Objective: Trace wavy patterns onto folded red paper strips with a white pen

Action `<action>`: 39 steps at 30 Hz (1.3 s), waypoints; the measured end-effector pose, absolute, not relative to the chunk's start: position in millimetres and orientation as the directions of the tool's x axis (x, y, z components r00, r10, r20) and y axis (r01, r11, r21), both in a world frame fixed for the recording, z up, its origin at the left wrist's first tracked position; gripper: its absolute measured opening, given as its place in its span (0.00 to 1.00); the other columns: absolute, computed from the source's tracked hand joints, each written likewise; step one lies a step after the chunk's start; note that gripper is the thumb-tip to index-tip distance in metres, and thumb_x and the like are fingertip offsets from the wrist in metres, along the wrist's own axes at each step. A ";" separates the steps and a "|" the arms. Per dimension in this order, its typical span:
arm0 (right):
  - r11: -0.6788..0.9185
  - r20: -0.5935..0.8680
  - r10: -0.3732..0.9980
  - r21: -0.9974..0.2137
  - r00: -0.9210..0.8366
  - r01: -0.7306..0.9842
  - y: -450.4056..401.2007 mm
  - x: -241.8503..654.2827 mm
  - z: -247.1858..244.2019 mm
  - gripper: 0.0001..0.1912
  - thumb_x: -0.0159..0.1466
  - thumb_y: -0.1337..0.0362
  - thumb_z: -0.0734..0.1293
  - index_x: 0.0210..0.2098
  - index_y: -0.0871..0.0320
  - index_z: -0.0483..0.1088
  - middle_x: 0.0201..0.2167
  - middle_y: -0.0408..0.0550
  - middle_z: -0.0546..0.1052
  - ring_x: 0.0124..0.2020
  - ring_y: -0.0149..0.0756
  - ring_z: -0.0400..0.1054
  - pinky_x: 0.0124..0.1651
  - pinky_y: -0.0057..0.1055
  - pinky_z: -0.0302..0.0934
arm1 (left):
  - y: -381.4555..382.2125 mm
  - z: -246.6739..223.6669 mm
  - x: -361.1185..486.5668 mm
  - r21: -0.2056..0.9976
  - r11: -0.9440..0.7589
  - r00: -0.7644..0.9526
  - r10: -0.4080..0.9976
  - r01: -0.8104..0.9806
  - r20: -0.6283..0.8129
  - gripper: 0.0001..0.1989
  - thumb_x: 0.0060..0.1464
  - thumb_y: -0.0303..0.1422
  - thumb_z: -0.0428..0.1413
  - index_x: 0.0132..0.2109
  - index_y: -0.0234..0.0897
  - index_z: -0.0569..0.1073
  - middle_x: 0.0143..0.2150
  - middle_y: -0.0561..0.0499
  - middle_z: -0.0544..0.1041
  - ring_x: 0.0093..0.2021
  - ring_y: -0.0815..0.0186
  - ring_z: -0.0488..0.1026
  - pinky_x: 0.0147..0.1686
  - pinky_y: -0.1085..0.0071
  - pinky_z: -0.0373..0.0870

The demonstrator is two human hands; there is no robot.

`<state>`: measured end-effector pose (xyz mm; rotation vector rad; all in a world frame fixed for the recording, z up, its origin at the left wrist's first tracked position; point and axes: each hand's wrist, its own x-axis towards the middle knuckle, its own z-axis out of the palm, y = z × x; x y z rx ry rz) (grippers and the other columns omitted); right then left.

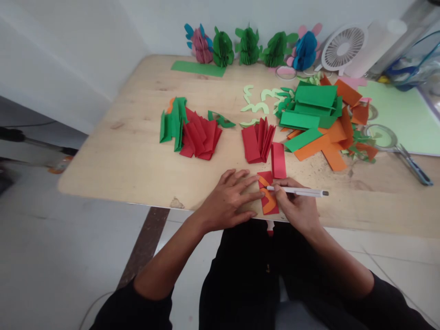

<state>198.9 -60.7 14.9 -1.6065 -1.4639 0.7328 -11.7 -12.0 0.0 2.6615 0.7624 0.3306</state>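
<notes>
Near the table's front edge lies a red paper strip (275, 210) with an orange curved paper cutout (269, 203) on top of it. My left hand (231, 198) is spread flat, its fingertips pressing on the cutout and the red strip from the left. My right hand (298, 205) grips a white pen (299, 190) whose tip touches the cutout's edge. Just beyond is another folded red strip (278, 160). Behind it stands a bundle of folded red papers (256, 144).
More folded red papers (201, 136) and green folded pieces (178, 121) lie left. Green folded papers (314, 98) and orange scraps (333, 137) are heaped right, near scissors (414, 165) and tape (381, 136). Several paper figures (248, 46) and a white fan (344, 48) line the wall.
</notes>
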 end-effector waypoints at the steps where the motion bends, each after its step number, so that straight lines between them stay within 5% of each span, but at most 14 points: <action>1: 0.018 0.108 0.983 -0.864 0.151 0.504 -60.7 198.9 14.9 0.08 0.63 0.61 0.64 0.32 0.56 0.74 0.27 0.44 0.79 0.24 0.30 0.69 0.27 0.27 0.64 | -11.9 -0.1 -11.7 0.393 -0.794 0.828 0.547 0.464 0.126 0.23 0.59 0.45 0.55 0.60 0.48 0.70 0.67 0.47 0.65 0.68 0.48 0.53 0.66 0.44 0.45; 14: 0.042 0.142 0.982 -0.815 0.128 0.578 -58.8 198.4 15.6 0.08 0.64 0.61 0.64 0.33 0.55 0.75 0.26 0.43 0.79 0.23 0.30 0.69 0.26 0.28 0.64 | -11.5 1.7 -11.3 0.396 -0.792 0.831 0.545 0.464 0.116 0.24 0.59 0.45 0.55 0.61 0.48 0.70 0.67 0.46 0.65 0.68 0.47 0.54 0.65 0.45 0.47; 23: 0.189 0.267 0.962 -0.806 0.059 0.561 -73.4 203.6 20.5 0.08 0.67 0.63 0.64 0.41 0.54 0.75 0.37 0.47 0.81 0.37 0.37 0.76 0.40 0.34 0.70 | -11.5 -0.4 -11.5 0.404 -0.793 0.831 0.542 0.456 0.127 0.23 0.60 0.45 0.54 0.61 0.48 0.70 0.67 0.45 0.65 0.68 0.47 0.54 0.65 0.44 0.47; 28: 0.360 0.378 0.916 -0.626 -0.134 0.692 -87.2 211.9 14.8 0.12 0.67 0.67 0.63 0.49 0.55 0.73 0.39 0.49 0.82 0.40 0.40 0.75 0.45 0.39 0.69 | -11.6 -0.7 -11.1 0.408 -0.784 0.827 0.551 0.467 0.112 0.23 0.60 0.47 0.54 0.60 0.48 0.71 0.67 0.46 0.65 0.68 0.48 0.54 0.66 0.45 0.46; 33: 0.449 0.461 0.851 -0.385 -0.253 0.806 -91.5 213.7 5.4 0.13 0.66 0.68 0.64 0.49 0.58 0.74 0.37 0.51 0.82 0.37 0.41 0.75 0.40 0.38 0.66 | -11.4 -2.9 -10.4 0.384 -0.795 0.827 0.548 0.469 0.124 0.23 0.60 0.46 0.54 0.60 0.49 0.70 0.67 0.47 0.64 0.69 0.49 0.53 0.66 0.45 0.45; 39: 0.501 0.563 0.779 -0.294 -0.275 0.814 -91.2 210.8 3.7 0.11 0.65 0.71 0.64 0.46 0.61 0.73 0.34 0.52 0.81 0.35 0.40 0.73 0.38 0.36 0.65 | -16.8 -1.9 -10.8 0.382 -0.809 0.810 0.547 0.446 0.213 0.22 0.60 0.43 0.55 0.60 0.43 0.71 0.67 0.45 0.65 0.69 0.48 0.54 0.65 0.46 0.50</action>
